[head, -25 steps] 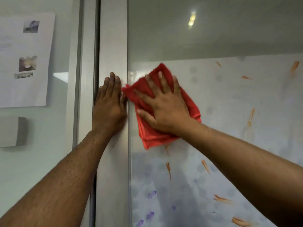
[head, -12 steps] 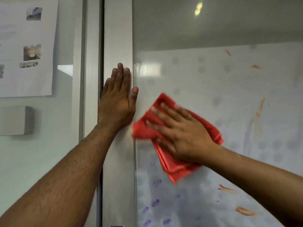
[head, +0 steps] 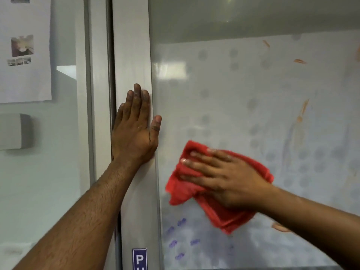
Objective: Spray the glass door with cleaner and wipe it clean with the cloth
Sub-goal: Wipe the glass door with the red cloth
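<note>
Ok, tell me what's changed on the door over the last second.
The right hand has slid the red cloth down the glass and away from the frame, still pressing it flat. The left hand stays flat on the frame. Orange and purple marks remain.

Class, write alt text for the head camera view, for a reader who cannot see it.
A right hand presses a red cloth flat against a glass door marked with orange and purple smudges. The left hand rests flat on the grey door frame beside the glass.
</note>
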A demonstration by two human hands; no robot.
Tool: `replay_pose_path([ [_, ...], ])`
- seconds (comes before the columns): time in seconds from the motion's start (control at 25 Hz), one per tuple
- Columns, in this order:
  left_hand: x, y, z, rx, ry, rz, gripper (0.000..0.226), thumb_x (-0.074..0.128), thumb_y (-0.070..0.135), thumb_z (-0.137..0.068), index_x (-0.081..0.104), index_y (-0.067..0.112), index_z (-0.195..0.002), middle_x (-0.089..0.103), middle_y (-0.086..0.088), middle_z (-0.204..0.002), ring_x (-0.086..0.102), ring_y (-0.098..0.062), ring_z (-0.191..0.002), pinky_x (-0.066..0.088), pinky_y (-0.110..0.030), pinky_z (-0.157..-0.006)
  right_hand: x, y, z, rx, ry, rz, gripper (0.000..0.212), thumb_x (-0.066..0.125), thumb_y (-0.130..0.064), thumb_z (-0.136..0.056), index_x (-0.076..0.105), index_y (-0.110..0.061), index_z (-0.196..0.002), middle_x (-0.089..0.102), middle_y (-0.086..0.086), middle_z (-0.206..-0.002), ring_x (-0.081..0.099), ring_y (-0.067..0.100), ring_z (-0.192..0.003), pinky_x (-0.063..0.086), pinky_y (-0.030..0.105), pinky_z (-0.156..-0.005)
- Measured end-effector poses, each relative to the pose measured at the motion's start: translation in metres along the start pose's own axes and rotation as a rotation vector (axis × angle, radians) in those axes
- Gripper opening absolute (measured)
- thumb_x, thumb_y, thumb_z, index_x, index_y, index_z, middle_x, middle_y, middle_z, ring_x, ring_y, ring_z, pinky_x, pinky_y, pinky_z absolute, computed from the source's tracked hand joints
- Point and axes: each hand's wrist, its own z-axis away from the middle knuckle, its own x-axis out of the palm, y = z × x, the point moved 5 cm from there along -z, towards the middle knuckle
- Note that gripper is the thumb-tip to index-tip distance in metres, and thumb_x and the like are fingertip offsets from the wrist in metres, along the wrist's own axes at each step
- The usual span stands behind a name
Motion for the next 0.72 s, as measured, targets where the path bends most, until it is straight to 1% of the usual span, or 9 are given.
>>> replay_pose_path([
  [0.04,0.001,0.001,0.007,0.002,-0.01,0.0,0.067,0.009,0.051,-0.101,-0.001,0.017,-0.158,-0.008,-0.002,-0.166,-0.009,-0.013,-0.152,0.0,-0.033,-0.124,-0.004,0.019,0.006,0.085,0.021,0.007,0.051,0.035,-0.038,-0.099,0.037,-0.03,-0.149,0.031,0.001,-0.158,0.027,0.023,-0.148,0.027,0.044,-0.118],
  [0.16,0.004,0.002,0.019,-0.015,-0.012,0.007,0.068,0.01,0.052,-0.101,-0.003,0.016,-0.158,-0.01,-0.003,-0.166,-0.01,-0.014,-0.152,0.0,-0.035,-0.124,-0.025,0.074,-0.011,0.653,0.177,0.024,0.052,0.03,-0.045,-0.102,0.03,-0.031,-0.152,0.028,0.0,-0.16,0.021,0.022,-0.15,0.021,0.043,-0.12],
  [0.2,0.004,0.003,0.021,-0.02,-0.009,0.009,0.069,0.01,0.052,-0.101,-0.002,0.016,-0.158,-0.01,-0.004,-0.166,-0.01,-0.015,-0.152,0.0,-0.035,-0.124,-0.023,0.064,-0.023,0.682,0.202,0.029,0.053,0.031,-0.046,-0.102,0.029,-0.03,-0.152,0.026,0.0,-0.161,0.018,0.021,-0.151,0.018,0.042,-0.121],
  [0.36,0.003,0.004,0.029,-0.027,-0.013,0.009,0.069,0.012,0.051,-0.101,0.001,0.013,-0.158,-0.005,-0.007,-0.166,-0.007,-0.018,-0.153,-0.002,-0.033,-0.124,0.01,-0.04,-0.004,0.181,0.019,-0.043,0.053,0.036,-0.042,-0.101,0.031,-0.027,-0.152,0.025,0.003,-0.161,0.021,0.022,-0.15,0.018,0.041,-0.121],
  [0.4,0.003,0.005,0.033,-0.024,-0.018,0.008,0.069,0.012,0.05,-0.101,0.002,0.013,-0.158,-0.005,-0.008,-0.166,-0.006,-0.018,-0.153,-0.001,-0.033,-0.124,0.011,-0.04,0.012,0.137,-0.011,-0.038,0.053,0.036,-0.041,-0.101,0.032,-0.028,-0.152,0.026,0.002,-0.16,0.024,0.022,-0.149,0.019,0.04,-0.121],
  [0.44,0.003,0.006,0.038,-0.02,-0.024,0.008,0.068,0.012,0.05,-0.101,0.002,0.013,-0.158,-0.005,-0.008,-0.166,-0.007,-0.018,-0.153,-0.001,-0.034,-0.124,0.01,-0.028,0.021,0.184,0.002,-0.024,0.053,0.036,-0.042,-0.1,0.032,-0.029,-0.152,0.026,0.001,-0.16,0.024,0.022,-0.148,0.019,0.039,-0.12],
  [0.6,0.006,0.005,0.047,-0.014,0.006,0.024,0.068,0.015,0.048,-0.102,0.004,0.012,-0.158,-0.003,-0.008,-0.166,-0.006,-0.017,-0.153,0.0,-0.034,-0.124,-0.012,0.041,-0.007,0.72,0.182,0.01,0.053,0.034,-0.045,-0.102,0.029,-0.03,-0.152,0.023,0.002,-0.162,0.016,0.021,-0.151,0.017,0.043,-0.121],
  [0.64,0.006,0.004,0.046,-0.012,0.011,0.03,0.067,0.015,0.048,-0.102,0.004,0.013,-0.158,-0.002,-0.008,-0.166,-0.005,-0.017,-0.153,0.0,-0.033,-0.124,-0.011,0.032,-0.021,0.716,0.203,-0.001,0.054,0.035,-0.045,-0.101,0.03,-0.029,-0.152,0.023,0.003,-0.162,0.016,0.021,-0.151,0.016,0.043,-0.122],
  [0.72,0.006,0.003,0.045,-0.011,0.021,0.028,0.066,0.017,0.047,-0.103,0.004,0.013,-0.158,-0.001,-0.009,-0.166,-0.004,-0.017,-0.153,-0.001,-0.032,-0.123,0.006,-0.016,-0.024,0.482,0.136,-0.045,0.054,0.036,-0.043,-0.101,0.032,-0.027,-0.152,0.024,0.004,-0.162,0.017,0.022,-0.151,0.015,0.041,-0.122],
])
